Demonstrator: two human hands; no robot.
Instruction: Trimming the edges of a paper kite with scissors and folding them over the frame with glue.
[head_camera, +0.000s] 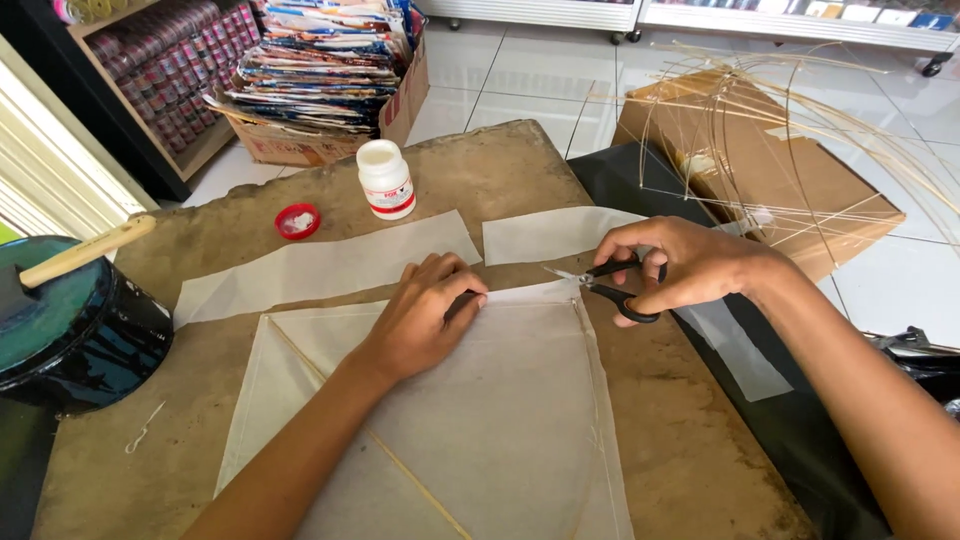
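A white paper kite (500, 410) with thin bamboo sticks lies flat on the brown work board (680, 420). My left hand (425, 315) presses down on the kite's top edge, fingers curled. My right hand (685, 265) grips black-handled scissors (610, 285), their blades pointing left at the kite's upper right corner. Two white paper strips (320, 265) lie just beyond the kite.
A white glue bottle (386, 178) and its red cap (297, 221) stand at the board's far side. Bamboo kite frames (790, 150) rest on cardboard at right. A cardboard box (320, 90) of printed sheets sits behind. A dark round tin (70, 330) with a wooden handle is at left.
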